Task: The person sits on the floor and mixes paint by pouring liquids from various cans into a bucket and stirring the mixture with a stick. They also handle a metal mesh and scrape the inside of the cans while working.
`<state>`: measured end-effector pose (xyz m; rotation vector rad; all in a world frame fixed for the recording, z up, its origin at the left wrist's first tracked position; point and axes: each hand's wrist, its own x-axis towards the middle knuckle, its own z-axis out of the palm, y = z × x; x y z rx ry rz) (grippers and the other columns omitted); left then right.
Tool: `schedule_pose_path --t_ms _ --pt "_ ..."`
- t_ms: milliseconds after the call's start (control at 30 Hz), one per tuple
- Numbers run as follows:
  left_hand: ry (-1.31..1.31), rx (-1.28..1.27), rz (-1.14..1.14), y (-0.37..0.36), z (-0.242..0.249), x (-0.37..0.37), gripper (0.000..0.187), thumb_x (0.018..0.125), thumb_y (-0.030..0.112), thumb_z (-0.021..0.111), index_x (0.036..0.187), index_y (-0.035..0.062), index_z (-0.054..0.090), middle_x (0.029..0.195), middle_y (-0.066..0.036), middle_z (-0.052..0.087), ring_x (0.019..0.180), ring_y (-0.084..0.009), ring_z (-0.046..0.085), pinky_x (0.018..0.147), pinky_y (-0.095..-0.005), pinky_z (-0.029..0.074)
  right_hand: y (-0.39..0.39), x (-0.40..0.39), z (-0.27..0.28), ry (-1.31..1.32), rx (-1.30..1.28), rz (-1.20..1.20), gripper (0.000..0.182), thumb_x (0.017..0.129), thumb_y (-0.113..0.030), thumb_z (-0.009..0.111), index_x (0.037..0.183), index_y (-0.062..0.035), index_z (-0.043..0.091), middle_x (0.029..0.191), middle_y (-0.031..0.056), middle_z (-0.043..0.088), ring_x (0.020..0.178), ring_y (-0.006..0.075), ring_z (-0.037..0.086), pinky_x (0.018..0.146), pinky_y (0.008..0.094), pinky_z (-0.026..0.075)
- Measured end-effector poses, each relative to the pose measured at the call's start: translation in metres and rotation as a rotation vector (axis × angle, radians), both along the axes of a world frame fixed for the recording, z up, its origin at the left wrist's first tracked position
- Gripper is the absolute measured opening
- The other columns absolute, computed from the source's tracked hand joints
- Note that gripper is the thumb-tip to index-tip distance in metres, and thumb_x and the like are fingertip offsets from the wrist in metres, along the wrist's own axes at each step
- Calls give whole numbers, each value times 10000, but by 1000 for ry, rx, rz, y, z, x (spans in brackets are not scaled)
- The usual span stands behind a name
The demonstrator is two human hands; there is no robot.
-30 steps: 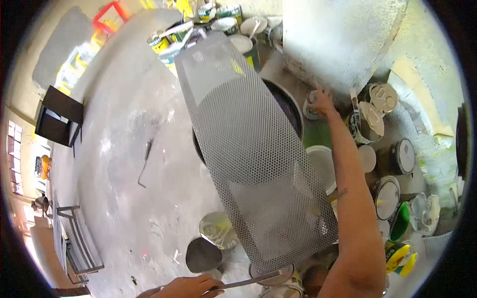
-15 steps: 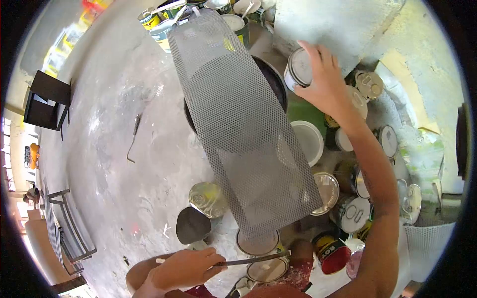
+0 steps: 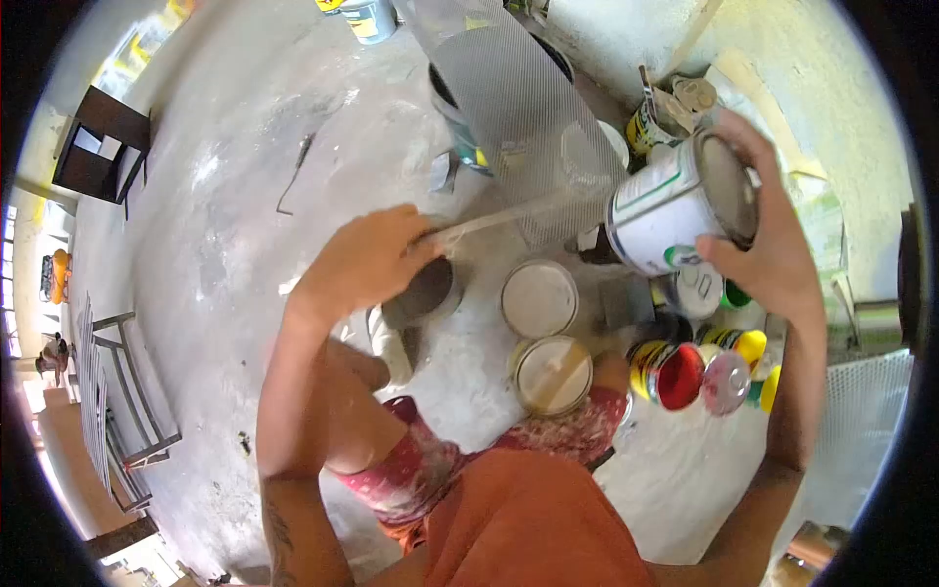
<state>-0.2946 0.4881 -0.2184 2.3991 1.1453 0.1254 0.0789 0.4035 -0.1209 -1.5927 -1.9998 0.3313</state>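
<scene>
My right hand [image 3: 773, 235] grips a white and green paint can [image 3: 657, 217] from its far side, thumb on the wall and fingers over the rim. The can is tilted, its grey top turned to the right. My left hand [image 3: 357, 259] is closed around one end of a long thin stick [image 3: 514, 209], smeared by motion, which points across toward the can. Behind the stick lies a grey perforated metal sheet [image 3: 523, 108], over a large dark bucket [image 3: 455, 132]. Two round lidded cans [image 3: 540, 300] stand on the floor between my hands, near my knees.
An opened can with red paint [image 3: 678, 377] lies tipped at the right, beside yellow-labelled cans [image 3: 738, 342]. More cans [image 3: 646, 127] line the wall. A bent metal rod [image 3: 296, 174] lies on the floor; a dark box-like stand [image 3: 103, 147] and metal frame [image 3: 127, 401] are at left.
My right hand has brought the paint can from beside the wall toward me and tilted it. My left hand has risen with the stick toward the can. The view has shifted downward.
</scene>
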Motion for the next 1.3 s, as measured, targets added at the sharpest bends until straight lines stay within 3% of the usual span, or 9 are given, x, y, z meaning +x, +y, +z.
schedule_pose_path --t_ms 367,433,533,733,1000,1067,1167,1200,1300 --pt "-281 -71 525 -54 -35 -48 406 960 378 637 1029 -19 686 765 -121 605 724 -196 533 676 -364 434 -93 -115 -138 -28 -184 400 945 677 -186 807 1505 -127 354 1442 255 388 1346 466 383 1138 538 333" --pt "-244 -161 723 -50 -71 -64 398 931 353 606 1015 -30 673 963 -261 697 850 -414 647 784 -462 506 -101 -150 -192 3 -223 406 961 679 -195 814 1514 -151 340 1445 277 378 1344 493 377 1115 568 348" --pt "-7 96 625 -43 -141 -93 385 905 342 594 1014 -18 677 1010 -275 695 932 -451 665 831 -508 517 -119 -203 -282 45 -296 361 984 668 -191 824 1515 -157 324 1451 287 371 1348 503 374 1097 581 371" --pt "-105 -166 841 -79 -280 -123 399 868 360 642 1045 4 670 1006 -266 705 983 -450 669 875 -512 519 -131 -266 -410 20 -386 106 991 688 -242 850 1516 -160 311 1492 284 342 1403 524 314 1111 598 364" --pt "-695 -169 943 -82 -350 -107 325 837 178 701 1072 -32 622 1004 -199 680 956 -332 672 844 -437 516 -153 -276 -394 -91 -499 -96 904 810 -289 806 1546 -174 295 1593 275 228 1453 536 228 1194 584 252" --pt "-738 -211 970 -80 -337 -105 289 782 120 690 1013 -40 620 905 -194 673 865 -355 667 796 -441 515 -152 -259 -409 91 -105 -157 706 839 -237 769 1461 -126 456 1451 271 475 1353 437 464 1107 501 400" --pt "-566 -59 901 -82 -326 -105 267 772 125 709 956 -40 608 841 -202 661 794 -374 659 760 -439 517 -154 -242 -389 416 -505 -204 395 872 -198 717 1221 -30 643 1086 220 698 989 291 703 850 383 540" --pt "-569 -61 897 -83 -325 -105 267 772 125 709 956 -40 608 841 -202 661 794 -374 659 760 -439 517 -156 -248 -385 505 -432 -248 223 920 -178 644 1010 20 695 789 114 703 617 183 666 596 310 530" --pt "-592 -68 969 -94 -318 -99 267 766 125 713 933 -42 591 804 -207 646 757 -382 653 744 -441 516 -150 -257 -362 501 -702 -375 151 913 -110 619 943 25 681 809 132 699 605 164 650 579 317 503"
